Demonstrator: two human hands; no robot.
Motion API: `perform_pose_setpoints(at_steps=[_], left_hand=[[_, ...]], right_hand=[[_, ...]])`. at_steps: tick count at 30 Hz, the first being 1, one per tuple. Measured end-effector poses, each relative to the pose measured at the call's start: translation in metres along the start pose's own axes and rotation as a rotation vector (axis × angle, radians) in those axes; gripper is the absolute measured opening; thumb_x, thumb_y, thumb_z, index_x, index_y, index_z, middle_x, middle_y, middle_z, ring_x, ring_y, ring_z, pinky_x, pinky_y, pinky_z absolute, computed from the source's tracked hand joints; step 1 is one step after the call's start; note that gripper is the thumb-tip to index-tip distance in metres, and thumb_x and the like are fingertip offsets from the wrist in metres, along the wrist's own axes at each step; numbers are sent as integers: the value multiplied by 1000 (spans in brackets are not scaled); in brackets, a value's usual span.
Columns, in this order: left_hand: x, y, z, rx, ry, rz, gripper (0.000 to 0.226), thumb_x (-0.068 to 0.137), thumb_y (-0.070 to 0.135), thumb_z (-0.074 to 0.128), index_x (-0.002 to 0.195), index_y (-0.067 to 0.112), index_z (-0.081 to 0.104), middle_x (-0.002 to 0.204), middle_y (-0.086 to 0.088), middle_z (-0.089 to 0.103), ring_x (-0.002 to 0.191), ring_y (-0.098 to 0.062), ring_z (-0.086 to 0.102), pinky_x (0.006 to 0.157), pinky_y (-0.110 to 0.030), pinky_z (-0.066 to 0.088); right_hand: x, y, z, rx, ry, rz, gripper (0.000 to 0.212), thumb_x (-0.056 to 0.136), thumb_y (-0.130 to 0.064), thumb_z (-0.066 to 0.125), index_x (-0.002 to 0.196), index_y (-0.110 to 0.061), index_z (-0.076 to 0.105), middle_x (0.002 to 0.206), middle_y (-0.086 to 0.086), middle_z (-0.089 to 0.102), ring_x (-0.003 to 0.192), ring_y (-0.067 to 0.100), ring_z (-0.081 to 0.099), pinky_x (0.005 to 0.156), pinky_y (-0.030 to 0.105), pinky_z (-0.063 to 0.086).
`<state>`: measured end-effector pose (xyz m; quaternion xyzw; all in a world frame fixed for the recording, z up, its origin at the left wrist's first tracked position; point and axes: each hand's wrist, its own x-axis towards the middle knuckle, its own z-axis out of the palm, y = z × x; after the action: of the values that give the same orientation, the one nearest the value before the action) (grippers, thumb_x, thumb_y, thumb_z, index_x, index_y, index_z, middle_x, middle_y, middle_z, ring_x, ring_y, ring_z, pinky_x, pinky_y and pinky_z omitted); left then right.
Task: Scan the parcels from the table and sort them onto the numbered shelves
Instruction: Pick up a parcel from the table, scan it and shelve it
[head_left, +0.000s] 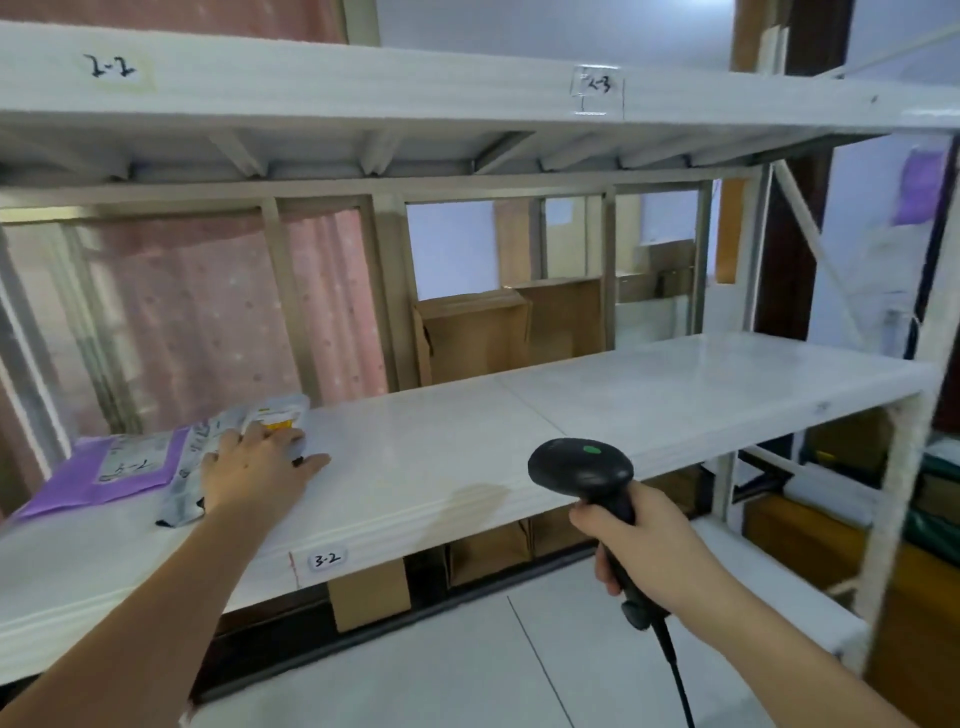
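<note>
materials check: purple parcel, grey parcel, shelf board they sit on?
Purple parcel: looks like thin plastic mailer film, lying flat and slightly glossy, with a white paper label. Grey parcel: likely crinkled plastic film, wrinkled with sheen. Shelf board: smooth glossy white, reflecting light; probably painted or laminated, core unclear.

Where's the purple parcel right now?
In the head view the purple parcel lies far left on the shelf labelled 3-2, beside the grey parcel under the left hand.
</note>
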<state>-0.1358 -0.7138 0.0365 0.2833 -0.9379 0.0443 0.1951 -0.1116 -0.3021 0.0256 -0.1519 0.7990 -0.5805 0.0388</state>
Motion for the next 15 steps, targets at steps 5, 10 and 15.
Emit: perform_pose_setpoints(at_steps=[5,10,15], left_hand=[[-23,58,-18,-68,201,148,70,90,69,60,143,23,59,148,-14,51,136,-41,44,112,-57,35],[-61,208,-30,-401,80,506,62,98,69,46,148,32,52,159,4,47,146,-23,41,121,-46,31],[-113,364,-30,-510,-81,781,70,100,72,40,159,35,39,170,5,30,156,-20,27,127,-41,21]], right_hand=[[-11,14,-49,-11,66,3,14,96,-28,62,98,-15,61,58,8,65,51,18,60,57,31,52],[-18,34,-102,-70,184,47,11,95,-27,63,96,-15,62,64,9,67,49,13,60,53,25,54],[-41,62,-171,-125,319,136,12,95,-29,64,97,-17,65,63,6,69,52,15,63,58,28,56]])
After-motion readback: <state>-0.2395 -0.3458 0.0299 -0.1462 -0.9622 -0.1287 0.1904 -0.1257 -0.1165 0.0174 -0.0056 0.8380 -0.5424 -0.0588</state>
